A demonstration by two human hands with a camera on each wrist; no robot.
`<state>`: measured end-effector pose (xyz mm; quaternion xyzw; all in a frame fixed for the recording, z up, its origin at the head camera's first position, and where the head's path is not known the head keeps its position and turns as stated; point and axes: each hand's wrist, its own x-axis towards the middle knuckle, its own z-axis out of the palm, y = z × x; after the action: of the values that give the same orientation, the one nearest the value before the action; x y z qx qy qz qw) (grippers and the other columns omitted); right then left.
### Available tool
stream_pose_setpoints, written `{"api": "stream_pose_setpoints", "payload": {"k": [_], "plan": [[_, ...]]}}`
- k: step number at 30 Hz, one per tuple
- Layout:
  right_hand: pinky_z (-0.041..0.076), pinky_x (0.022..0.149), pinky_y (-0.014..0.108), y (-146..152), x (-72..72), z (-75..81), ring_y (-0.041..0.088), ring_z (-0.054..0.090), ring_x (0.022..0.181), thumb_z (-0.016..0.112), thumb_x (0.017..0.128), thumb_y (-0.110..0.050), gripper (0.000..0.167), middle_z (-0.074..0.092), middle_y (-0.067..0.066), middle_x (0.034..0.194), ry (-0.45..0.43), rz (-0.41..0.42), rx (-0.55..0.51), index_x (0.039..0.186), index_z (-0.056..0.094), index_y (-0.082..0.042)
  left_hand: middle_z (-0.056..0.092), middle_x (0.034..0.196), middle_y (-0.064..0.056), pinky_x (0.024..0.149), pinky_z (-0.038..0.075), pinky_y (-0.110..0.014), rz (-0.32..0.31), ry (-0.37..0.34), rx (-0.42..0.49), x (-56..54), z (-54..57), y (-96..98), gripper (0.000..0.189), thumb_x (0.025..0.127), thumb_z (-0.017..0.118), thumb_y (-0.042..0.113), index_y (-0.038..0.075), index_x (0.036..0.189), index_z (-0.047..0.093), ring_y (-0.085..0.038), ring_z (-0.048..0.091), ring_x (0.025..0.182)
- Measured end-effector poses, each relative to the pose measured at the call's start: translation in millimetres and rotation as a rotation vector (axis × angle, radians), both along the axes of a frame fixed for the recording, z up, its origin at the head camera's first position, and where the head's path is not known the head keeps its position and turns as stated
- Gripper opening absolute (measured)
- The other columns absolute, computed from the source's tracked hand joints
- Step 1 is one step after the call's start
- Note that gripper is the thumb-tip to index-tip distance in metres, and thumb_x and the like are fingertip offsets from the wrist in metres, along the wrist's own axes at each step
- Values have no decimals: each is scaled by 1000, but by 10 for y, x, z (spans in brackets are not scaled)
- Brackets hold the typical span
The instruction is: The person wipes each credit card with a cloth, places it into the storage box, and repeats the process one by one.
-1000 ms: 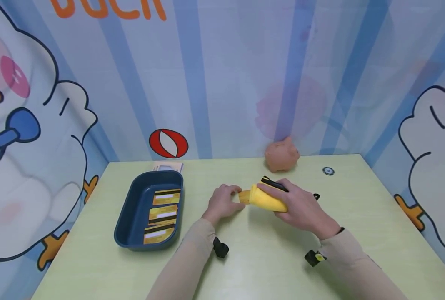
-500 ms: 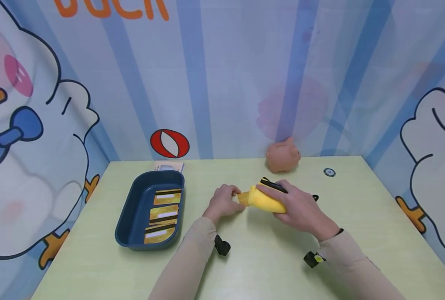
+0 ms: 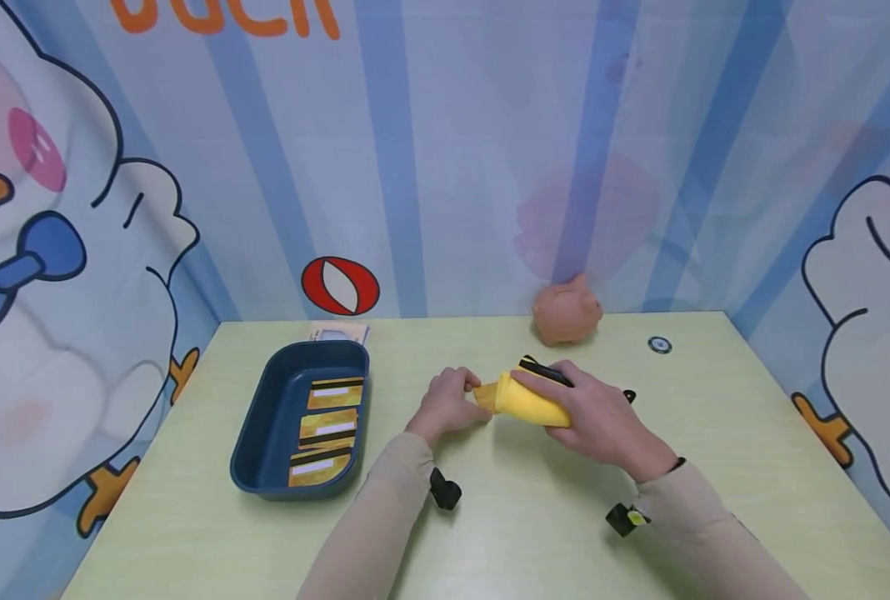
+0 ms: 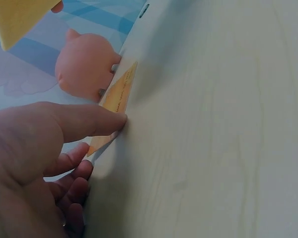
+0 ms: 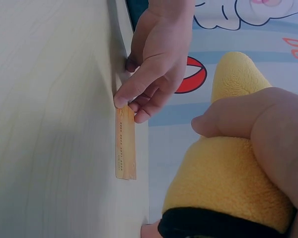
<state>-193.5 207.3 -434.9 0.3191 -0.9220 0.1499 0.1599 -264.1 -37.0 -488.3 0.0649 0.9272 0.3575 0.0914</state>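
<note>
A gold bank card (image 5: 125, 148) lies close over the table, its long side in line with the tabletop in the right wrist view. My left hand (image 3: 448, 402) pinches the card's left end between thumb and fingers, as the left wrist view (image 4: 118, 96) shows. A fuzzy yellow cloth with a black edge (image 3: 532, 400) is bunched in my right hand (image 3: 602, 412). The cloth's front end overlaps the card's right part in the head view; from the right wrist it stands apart from the card, above it.
Left of my hands stands a dark blue tray (image 3: 253, 433) with 3 gold cards (image 3: 336, 393) in it. Behind it lies a pale printed paper (image 3: 338, 332). A pink piggy bank (image 3: 567, 312) and a round chip (image 3: 659, 344) are at the back right.
The cloth in my right hand has shifted very slightly left over the card. My left hand keeps its grip on the card's end in the same place.
</note>
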Motion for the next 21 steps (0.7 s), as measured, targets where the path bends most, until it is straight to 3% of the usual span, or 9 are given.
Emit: {"api": "stream_pose_setpoints", "payload": {"k": [7, 14, 21], "plan": [[45, 52, 27, -6, 5, -10, 16, 55, 79, 86, 82, -15, 81, 62, 8, 112, -3, 2, -9, 154, 55, -37, 64, 106, 1, 93, 47, -43, 8, 64, 40, 23, -42, 11, 49, 76, 92, 19, 14, 117, 65, -23, 53, 105], [46, 52, 28, -15, 4, -15, 17, 56, 80, 86, 83, -17, 80, 62, 8, 113, -1, 1, -3, 154, 55, -37, 66, 95, 6, 90, 46, -41, -8, 82, 93, 17, -85, -26, 50, 75, 91, 14, 13, 119, 68, -20, 53, 98], [47, 52, 28, -28, 3, -14, 17, 56, 83, 86, 83, -18, 80, 62, 9, 113, -7, -4, 6, 153, 55, -38, 66, 98, -2, 87, 51, -36, -63, 28, 275, -26, -121, -147, 52, 75, 85, -1, 9, 122, 67, -20, 58, 93]]}}
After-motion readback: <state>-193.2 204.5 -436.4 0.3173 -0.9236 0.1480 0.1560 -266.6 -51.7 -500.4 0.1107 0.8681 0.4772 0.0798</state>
